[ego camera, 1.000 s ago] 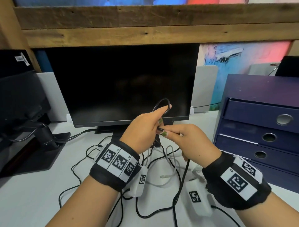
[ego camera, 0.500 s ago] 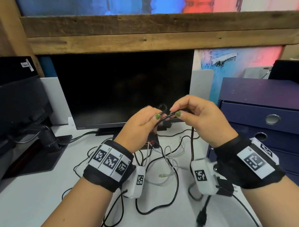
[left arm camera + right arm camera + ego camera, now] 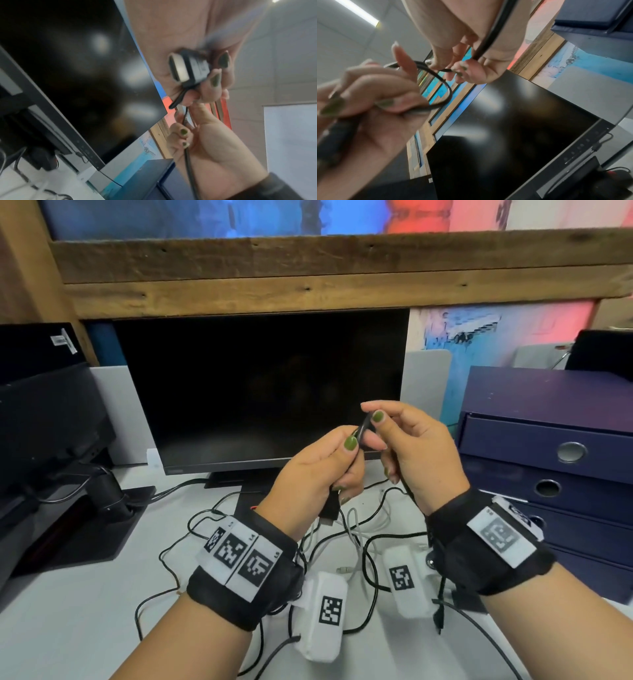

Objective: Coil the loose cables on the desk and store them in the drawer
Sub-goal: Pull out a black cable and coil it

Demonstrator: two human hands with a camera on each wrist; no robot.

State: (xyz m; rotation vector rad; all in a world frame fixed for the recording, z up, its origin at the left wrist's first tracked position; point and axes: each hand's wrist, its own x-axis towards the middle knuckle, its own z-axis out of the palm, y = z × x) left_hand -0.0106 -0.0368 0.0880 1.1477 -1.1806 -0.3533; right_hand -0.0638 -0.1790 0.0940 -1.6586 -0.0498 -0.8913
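Both hands work one black cable (image 3: 363, 429) in front of the monitor. My left hand (image 3: 354, 447) grips its gathered turns, and the black plug (image 3: 330, 511) hangs below the fist; the plug (image 3: 187, 69) shows in the left wrist view, under curled fingers. My right hand (image 3: 371, 414) pinches the cable between thumb and forefinger just above the left thumb. A small loop (image 3: 444, 86) runs between the hands in the right wrist view. The rest of the cable (image 3: 187, 157) trails down through my right palm to the desk. The navy drawer unit (image 3: 534, 436) stands at right with its drawers closed.
Tangled black cables (image 3: 368, 563) and a white cable (image 3: 352, 527) lie on the white desk (image 3: 68, 628) under my wrists. A dark monitor (image 3: 260, 392) stands close behind the hands. A second screen's stand (image 3: 106, 494) sits on the left. A wooden shelf (image 3: 308, 268) overhangs.
My right hand has risen from below the left hand and swung the cable up and over to the left thumb. The left hand has stayed nearly in place, still gripping.
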